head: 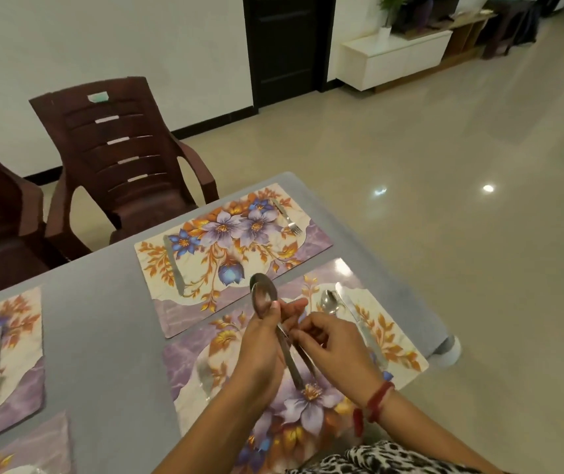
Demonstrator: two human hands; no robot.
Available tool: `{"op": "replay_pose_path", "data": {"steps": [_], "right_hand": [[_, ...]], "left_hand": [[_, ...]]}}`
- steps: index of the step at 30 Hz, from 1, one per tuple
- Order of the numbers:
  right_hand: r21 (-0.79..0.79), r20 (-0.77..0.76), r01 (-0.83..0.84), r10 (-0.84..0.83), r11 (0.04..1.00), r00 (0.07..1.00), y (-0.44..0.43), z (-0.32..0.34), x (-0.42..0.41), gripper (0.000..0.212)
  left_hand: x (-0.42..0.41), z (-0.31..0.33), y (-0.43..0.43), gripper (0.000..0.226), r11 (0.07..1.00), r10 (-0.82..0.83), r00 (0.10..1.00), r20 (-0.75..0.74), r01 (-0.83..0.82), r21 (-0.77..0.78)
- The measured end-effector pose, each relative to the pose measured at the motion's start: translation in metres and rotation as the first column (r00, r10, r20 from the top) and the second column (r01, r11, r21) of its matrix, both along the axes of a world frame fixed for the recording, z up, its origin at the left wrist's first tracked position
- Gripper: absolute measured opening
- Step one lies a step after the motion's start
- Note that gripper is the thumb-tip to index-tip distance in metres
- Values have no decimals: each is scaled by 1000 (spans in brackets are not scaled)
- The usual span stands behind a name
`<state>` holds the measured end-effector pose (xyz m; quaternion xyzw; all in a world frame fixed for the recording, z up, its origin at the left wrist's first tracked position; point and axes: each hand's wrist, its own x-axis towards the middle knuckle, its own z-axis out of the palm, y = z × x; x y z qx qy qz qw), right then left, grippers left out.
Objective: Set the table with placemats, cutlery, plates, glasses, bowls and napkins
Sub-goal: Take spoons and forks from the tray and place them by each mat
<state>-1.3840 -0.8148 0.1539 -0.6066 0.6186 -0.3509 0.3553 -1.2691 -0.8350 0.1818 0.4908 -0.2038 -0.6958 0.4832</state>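
Two stacked steel spoons [266,302] are held bowls-up above the near floral placemat [308,401]. On that mat, a spoon [329,302] lies beside a knife [359,319].

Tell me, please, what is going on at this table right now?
A person is laying cutlery on floral placemats on a grey table. The left hand holds two stacked steel spoons, bowls up, while the right hand pinches their handles. The near placemat already has a spoon and knife; the far placemat has a fork and knife. No plates, glasses or bowls show.
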Motion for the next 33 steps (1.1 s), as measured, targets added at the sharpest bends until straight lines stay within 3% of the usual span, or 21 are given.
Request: {"op": "replay_pose_path", "data": {"steps": [4,6,7,12,18,21,29,33], "right_hand": [[-31,98,-25,28,999,995,-38,1,-68,21],[-30,131,-75,79,997,988,-64,2,-114,12],[-17,157,-98,100,995,983,-78,2,-137,5],[12,197,-158,153,987,969,-138,16,-231,18],[79,319,-202,167,976,933,-179,27,-274,21],[122,323,-196,148,973,935,-187,34,-288,22],[204,377,-152,66,967,924,-211,35,-349,17],[225,382,-183,86,957,920,-245,27,-402,17]], "left_hand": [[-80,-13,-37,37,998,59,997,58,-58,-10],[-130,-18,-63,36,993,121,991,60,-122,11],[-155,-17,-77,37,990,135,990,46,-136,22],[-248,3,-124,39,974,213,976,-52,-208,88],[-294,27,-159,31,926,376,910,-175,-361,111],[-304,29,-166,31,926,377,902,-208,-359,118],[-360,25,-196,33,935,344,931,-126,-326,143],[-406,21,-235,18,910,413,910,-26,-411,55]]}}
